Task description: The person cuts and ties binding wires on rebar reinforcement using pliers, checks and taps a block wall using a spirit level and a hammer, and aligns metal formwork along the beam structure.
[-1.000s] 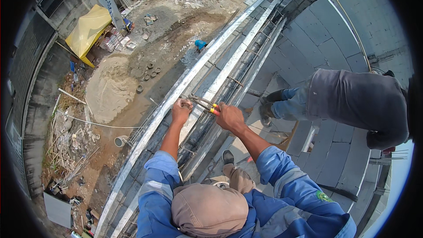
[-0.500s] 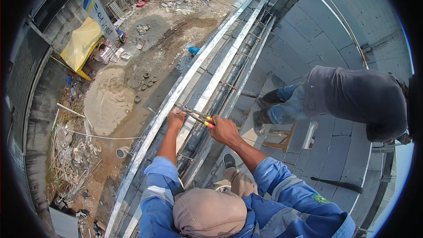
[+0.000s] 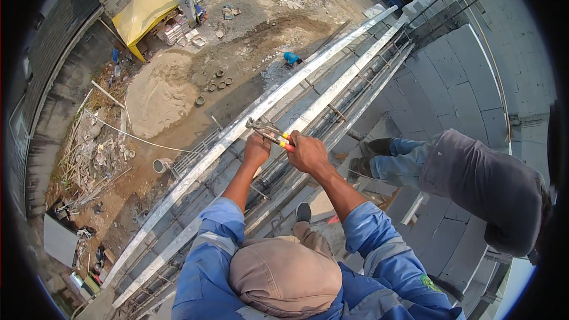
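Observation:
In my right hand (image 3: 308, 153) are long metal pincers (image 3: 268, 128) with red and yellow grips; the fingers close round the handle ends. The pincers' jaws point left, over the outer pale board (image 3: 332, 88) of a long form. My left hand (image 3: 258, 149) is closed just below the jaws, beside the tool. Whatever its fingers pinch is hidden. Under both hands runs the form's channel, with a second pale board (image 3: 349, 92) and steel bars (image 3: 338, 112) along it.
At right, a co-worker in a dark shirt (image 3: 474, 169) bends over beside grey block walling (image 3: 441, 71). Far below the left edge lie a sand pile (image 3: 157, 92), several buckets (image 3: 219, 83), a yellow canopy (image 3: 145, 12), rubble (image 3: 98, 148) and a person in blue (image 3: 290, 58).
The view has turned, shifting the scene. My hands and the pincers have moved, and the jaws now lie over the outer board. My right hand keeps its hold on the handles.

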Motion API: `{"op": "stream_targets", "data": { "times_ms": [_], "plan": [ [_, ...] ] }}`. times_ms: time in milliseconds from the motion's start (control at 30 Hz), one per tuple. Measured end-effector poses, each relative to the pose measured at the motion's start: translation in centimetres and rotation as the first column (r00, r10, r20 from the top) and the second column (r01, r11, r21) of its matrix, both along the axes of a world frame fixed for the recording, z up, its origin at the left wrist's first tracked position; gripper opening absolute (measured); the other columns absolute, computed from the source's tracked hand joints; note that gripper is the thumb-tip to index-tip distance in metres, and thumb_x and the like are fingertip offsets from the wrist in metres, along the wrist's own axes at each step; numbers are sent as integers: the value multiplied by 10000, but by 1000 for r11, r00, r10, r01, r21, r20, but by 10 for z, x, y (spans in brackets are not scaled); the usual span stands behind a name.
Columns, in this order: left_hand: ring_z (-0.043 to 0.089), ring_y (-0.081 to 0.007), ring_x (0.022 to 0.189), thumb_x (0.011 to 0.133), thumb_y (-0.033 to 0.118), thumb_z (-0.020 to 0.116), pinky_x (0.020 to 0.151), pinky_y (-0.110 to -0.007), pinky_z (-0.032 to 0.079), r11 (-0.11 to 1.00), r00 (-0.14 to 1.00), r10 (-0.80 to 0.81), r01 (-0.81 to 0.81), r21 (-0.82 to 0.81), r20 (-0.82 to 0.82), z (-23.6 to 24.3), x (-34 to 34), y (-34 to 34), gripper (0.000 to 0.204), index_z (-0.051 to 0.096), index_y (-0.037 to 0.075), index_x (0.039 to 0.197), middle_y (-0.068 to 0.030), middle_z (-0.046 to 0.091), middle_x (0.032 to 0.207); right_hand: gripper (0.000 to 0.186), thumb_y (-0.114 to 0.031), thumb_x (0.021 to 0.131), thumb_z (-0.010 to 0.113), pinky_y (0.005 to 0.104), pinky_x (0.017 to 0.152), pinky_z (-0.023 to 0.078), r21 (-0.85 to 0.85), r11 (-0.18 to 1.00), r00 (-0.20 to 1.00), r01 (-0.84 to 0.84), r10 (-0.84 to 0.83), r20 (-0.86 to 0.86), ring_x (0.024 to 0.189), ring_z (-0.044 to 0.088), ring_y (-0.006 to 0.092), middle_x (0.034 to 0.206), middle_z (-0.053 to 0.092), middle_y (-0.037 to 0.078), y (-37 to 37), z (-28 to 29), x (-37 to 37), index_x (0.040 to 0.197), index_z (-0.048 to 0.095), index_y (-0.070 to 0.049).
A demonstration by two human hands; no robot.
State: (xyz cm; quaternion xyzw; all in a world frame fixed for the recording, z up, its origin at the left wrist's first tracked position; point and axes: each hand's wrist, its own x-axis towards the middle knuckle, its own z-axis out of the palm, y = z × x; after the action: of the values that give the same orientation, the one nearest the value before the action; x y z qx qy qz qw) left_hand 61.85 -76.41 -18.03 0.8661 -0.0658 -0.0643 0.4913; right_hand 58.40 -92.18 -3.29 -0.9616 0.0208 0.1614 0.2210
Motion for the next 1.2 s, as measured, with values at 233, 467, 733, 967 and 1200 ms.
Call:
{"op": "stream_targets", "data": {
  "times_ms": [233, 467, 733, 967, 1200],
  "plan": [
    [676, -340, 815, 713, 132, 614, 708, -408, 542, 963, 983, 120, -81, 256, -142, -25, 0, -10, 112, 706, 72, 692, -178, 688, 816, 220, -172, 804, 594, 496, 713, 490, -77, 974, 977, -212, 212, 2, 821, 631, 446, 841, 651, 241, 4, -24, -9, 930, 568, 6],
    [645, -317, 872, 897, 203, 507, 783, -376, 503, 986, 910, 164, -157, 49, -380, 18, -24, 34, 244, 622, 60, 1059, -137, 678, 923, 191, -139, 790, 594, 450, 651, 427, 161, 976, 986, -146, 156, -52, 663, 531, 374, 752, 567, 200, 20, -30, -44, 845, 512, 25],
    [649, -234, 813, 923, 185, 505, 717, -349, 514, 956, 951, 292, -293, 7, -105, -52, -72, 82, 280, 557, 85, 1180, -95, 678, 927, 203, -170, 830, 594, 439, 662, 447, 167, 930, 926, -329, 352, -137, 685, 564, 382, 760, 576, 210, 73, -30, -55, 859, 525, 18],
    [648, -324, 944, 823, 231, 674, 812, -402, 491, 984, 914, 168, -176, 12, -370, -20, -90, 149, 191, 697, 78, 935, -175, 682, 970, 243, -197, 846, 564, 499, 713, 481, -47, 950, 949, -310, 306, -69, 823, 625, 443, 856, 644, 246, 52, -29, -58, 982, 572, 4],
    [644, -314, 1026, 873, 310, 667, 885, -378, 491, 788, 743, 611, -604, 122, -274, 59, -146, 250, 485, 561, 45, 1264, -163, 653, 1163, 227, -162, 827, 565, 526, 728, 489, -227, 939, 966, -259, 248, -79, 843, 632, 443, 858, 662, 237, -27, 0, -67, 1000, 585, -17]
  ]
}}
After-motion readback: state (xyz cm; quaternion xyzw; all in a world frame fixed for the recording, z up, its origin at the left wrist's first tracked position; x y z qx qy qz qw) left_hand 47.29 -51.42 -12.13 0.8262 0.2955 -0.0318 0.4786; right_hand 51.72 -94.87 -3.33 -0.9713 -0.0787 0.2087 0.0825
